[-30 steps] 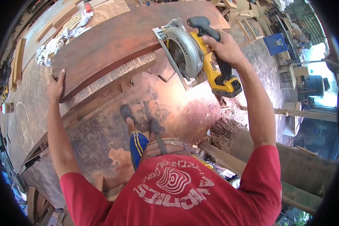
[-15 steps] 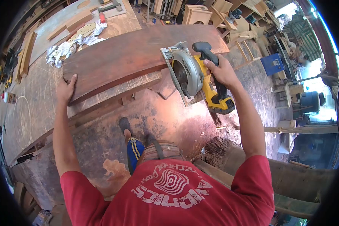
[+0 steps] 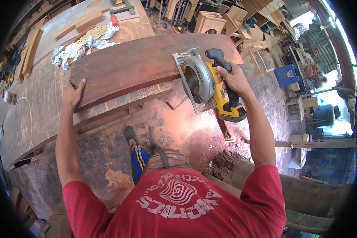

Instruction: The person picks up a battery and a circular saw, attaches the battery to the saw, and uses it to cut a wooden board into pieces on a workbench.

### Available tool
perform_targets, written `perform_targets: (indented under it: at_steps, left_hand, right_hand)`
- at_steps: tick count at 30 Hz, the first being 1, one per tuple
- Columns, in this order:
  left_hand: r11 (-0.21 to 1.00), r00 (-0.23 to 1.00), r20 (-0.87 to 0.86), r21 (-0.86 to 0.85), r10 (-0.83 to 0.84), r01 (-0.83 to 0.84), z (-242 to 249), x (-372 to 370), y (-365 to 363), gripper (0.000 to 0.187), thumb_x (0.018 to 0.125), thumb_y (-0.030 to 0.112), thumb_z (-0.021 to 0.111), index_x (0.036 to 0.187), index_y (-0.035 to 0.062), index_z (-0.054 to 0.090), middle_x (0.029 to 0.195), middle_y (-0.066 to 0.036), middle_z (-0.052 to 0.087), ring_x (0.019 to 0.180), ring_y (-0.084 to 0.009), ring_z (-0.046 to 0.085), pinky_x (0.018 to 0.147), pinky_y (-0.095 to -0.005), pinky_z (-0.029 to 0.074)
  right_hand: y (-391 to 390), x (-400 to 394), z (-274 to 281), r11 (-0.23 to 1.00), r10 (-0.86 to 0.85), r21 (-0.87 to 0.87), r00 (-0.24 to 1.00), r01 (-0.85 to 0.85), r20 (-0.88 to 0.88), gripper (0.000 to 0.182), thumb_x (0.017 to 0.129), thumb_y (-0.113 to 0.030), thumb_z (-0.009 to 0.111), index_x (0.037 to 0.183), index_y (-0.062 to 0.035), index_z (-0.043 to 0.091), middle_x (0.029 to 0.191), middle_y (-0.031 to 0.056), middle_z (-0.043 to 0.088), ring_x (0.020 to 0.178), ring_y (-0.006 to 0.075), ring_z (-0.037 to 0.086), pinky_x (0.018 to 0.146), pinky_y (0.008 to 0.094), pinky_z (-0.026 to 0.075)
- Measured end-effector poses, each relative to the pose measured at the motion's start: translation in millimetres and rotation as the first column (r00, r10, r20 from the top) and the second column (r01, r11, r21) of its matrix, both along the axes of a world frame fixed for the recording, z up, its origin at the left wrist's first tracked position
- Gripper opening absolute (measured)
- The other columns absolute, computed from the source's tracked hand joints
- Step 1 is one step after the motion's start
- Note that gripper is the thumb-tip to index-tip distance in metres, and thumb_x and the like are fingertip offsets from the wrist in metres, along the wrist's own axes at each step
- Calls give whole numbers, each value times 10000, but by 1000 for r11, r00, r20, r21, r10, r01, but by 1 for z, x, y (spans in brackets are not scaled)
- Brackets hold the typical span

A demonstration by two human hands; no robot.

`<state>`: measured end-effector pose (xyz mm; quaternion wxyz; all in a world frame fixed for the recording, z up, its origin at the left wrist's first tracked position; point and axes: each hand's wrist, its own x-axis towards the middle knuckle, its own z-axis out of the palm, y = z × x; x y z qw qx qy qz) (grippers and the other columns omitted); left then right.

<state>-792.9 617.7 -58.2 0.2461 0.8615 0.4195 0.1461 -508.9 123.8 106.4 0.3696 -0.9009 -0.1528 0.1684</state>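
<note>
A long reddish-brown plank (image 3: 127,67) lies across the workbench (image 3: 31,107), its right part reaching past the bench corner. At the plank's left end my left hand (image 3: 73,93) grips the edge, thumb on the top face, fingers partly hidden. My right hand (image 3: 235,79) is wrapped round the black handle of a yellow circular saw (image 3: 222,95). The saw's metal base plate touches the plank's near edge, right of its middle. Its grey blade guard (image 3: 204,79) faces the plank, and the battery end hangs over the floor.
White rags (image 3: 69,53), sanding discs (image 3: 94,32), light wood strips (image 3: 32,51) and a hammer (image 3: 125,8) lie on the bench behind the plank. A small white bottle (image 3: 10,97) stands at far left. To the right are a blue box (image 3: 285,76) and a wooden frame (image 3: 261,59).
The view has shifted slightly, so the bench and plank appear a little lower. Both hands keep their holds, and the saw stays at about the same place on the plank's edge.
</note>
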Motion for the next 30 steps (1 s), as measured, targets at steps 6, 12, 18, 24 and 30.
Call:
perform_targets:
  at_steps: [6,12,18,24,30]
  left_hand:
    - [1000,1000,1,-4,-19,19,-4,0,5,899,845,651,672,1323,-101,553,1211,-333,655,1156,-450,640,1004,-473,483]
    - [1000,999,-24,-1,-27,27,-7,-1,7,959,844,683,654,1352,-117,506,1195,-350,649,1153,-472,628,1015,-486,469]
    - [1000,1000,-20,12,-24,24,-8,0,7,923,852,652,662,1363,-100,506,1201,-347,649,1157,-470,627,1011,-483,470]
    - [999,999,16,8,-36,36,-7,-1,6,940,852,666,656,1383,-91,486,1195,-353,648,1152,-482,621,1007,-491,467]
    - [998,998,56,40,-40,38,-5,-2,0,914,864,652,655,1368,-93,496,1188,-351,651,1138,-481,628,1004,-493,468]
  right_hand:
    - [7,9,-3,1000,0,-3,1000,0,7,323,981,-280,671,1074,13,574,729,41,609,516,112,574,481,292,490]
    - [15,14,-3,1000,-9,13,1000,9,3,318,989,-295,674,1050,0,572,730,32,604,505,106,557,468,279,476]
    - [23,21,-3,1000,-24,8,1000,24,15,321,991,-294,672,1069,1,569,726,32,605,500,106,557,462,281,468]
    - [32,29,-1,1000,-22,11,1000,22,-16,391,975,-272,678,1210,15,555,727,42,608,509,117,570,458,299,501]
    - [33,44,-11,1000,4,9,999,-4,32,360,974,-274,679,1156,23,589,729,54,633,513,125,592,487,309,513]
